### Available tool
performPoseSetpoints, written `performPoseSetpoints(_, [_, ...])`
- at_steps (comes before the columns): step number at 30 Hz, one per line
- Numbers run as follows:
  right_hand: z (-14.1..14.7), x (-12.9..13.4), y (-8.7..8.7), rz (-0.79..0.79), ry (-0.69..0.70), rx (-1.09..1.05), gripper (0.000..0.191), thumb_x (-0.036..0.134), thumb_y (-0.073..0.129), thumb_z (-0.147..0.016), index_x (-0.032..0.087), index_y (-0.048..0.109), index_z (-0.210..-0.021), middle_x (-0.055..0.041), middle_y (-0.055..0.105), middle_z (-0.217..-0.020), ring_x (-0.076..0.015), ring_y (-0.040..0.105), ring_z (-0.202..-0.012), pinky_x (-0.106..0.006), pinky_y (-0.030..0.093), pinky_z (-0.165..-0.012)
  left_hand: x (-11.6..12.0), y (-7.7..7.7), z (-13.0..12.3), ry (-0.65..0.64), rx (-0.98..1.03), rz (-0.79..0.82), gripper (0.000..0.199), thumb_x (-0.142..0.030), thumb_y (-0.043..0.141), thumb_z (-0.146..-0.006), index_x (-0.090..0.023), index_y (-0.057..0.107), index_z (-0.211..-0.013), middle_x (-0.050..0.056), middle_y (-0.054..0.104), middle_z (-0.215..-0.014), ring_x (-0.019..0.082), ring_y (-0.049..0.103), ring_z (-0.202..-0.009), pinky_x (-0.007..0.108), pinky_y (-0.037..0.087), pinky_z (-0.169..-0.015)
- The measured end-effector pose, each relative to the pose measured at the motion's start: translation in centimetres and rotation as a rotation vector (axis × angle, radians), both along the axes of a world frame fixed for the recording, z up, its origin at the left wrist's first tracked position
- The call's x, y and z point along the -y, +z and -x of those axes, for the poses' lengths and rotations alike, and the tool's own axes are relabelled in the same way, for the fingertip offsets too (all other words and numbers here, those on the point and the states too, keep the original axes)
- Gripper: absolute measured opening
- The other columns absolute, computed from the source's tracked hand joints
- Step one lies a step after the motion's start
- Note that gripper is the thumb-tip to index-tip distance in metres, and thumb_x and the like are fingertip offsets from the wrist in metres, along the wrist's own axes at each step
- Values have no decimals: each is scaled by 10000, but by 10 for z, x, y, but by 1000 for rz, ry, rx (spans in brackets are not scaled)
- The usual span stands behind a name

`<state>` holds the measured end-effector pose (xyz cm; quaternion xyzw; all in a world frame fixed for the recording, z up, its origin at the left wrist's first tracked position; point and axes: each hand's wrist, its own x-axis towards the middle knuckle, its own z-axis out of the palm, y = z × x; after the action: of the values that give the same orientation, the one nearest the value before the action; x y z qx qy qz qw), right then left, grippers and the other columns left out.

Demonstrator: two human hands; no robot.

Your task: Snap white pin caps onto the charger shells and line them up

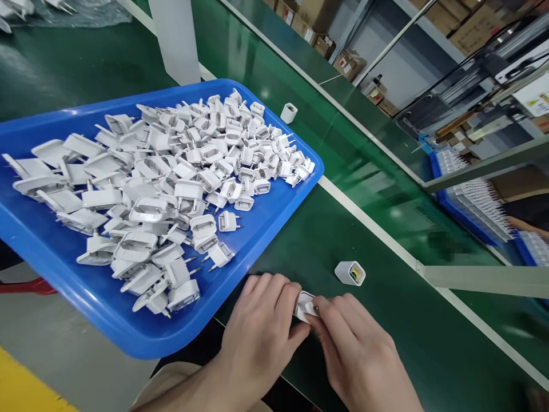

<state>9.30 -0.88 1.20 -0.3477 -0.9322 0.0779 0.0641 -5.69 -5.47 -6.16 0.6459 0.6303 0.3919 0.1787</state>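
A white plug (306, 305) is pinched between the left hand (257, 326) and the right hand (355, 349), their fingers closed narrowly on it, just beside a blue tray (141, 345) heaped with more plugs (171, 194). A slip of the fingers could drop it or bend its pins. A white casing (350, 273) lies open-ended on the green bench (398, 337); cartons (349, 64) sit on shelves beyond.

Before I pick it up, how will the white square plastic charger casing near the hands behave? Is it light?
The white square plastic charger casing is probably stiff and light for its size: it looks like a moulded shell, open at one end around a yellow part. Its flat sides suggest it would slide on the green work surface rather than roll.
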Motion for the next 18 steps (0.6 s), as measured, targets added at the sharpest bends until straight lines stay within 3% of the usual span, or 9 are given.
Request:
performPoseSetpoints(5, [-1, 9, -16, -190, -28, -37, 180, 35, 478, -990, 168, 576, -1062, -53, 567, -794, -193, 454, -681, -338, 380, -642, 0, -1, 1, -3, -1, -18, 139, -197, 602, -946, -214, 552, -1075, 34, 647, -966, 237, 589, -841, 399, 409, -754])
performPoseSetpoints(10, [4, 7, -15, -134, -24, -67, 202, 42, 422, -1002, 185, 565, -992, -45, 570, -793, -191, 473, -688, -327, 396, -643, 0, -1, 0, 9, -46, -21, 142, -191, 646, -924, -211, 559, -1035, 28, 641, -959, 242, 604, -878, 399, 417, -782])
performPoseSetpoints(13, [1, 2, -6, -112, -22, -30, 226, 103, 388, -1039, 195, 560, -925, -47, 580, -789, -192, 517, -683, -320, 416, -621, 2, 1, 2, -3, -109, -25, 319, -253, 765, -869, -198, 558, -1105, 30, 649, -978, 254, 610, -884, 405, 429, -796])
performPoseSetpoints(16, [-33, -4, 4, -118, -113, 51, 266, 227, 362, -1081, 207, 585, -938, -59, 629, -809, -204, 598, -689, -323, 468, -610, 5, 0, 6, -20, -132, -51, 570, -354, 835, -829, -175, 516, -1266, 32, 658, -998, 262, 616, -902, 413, 444, -825])
performPoseSetpoints(18, [-77, -6, 10, -126, -229, 77, 323, 375, 353, -1093, 218, 613, -983, -80, 689, -861, -220, 661, -693, -333, 512, -591, 8, -2, 9, -26, -133, -75, 533, -362, 791, -876, -173, 514, -1291, 41, 663, -1020, 262, 619, -920, 416, 450, -842])
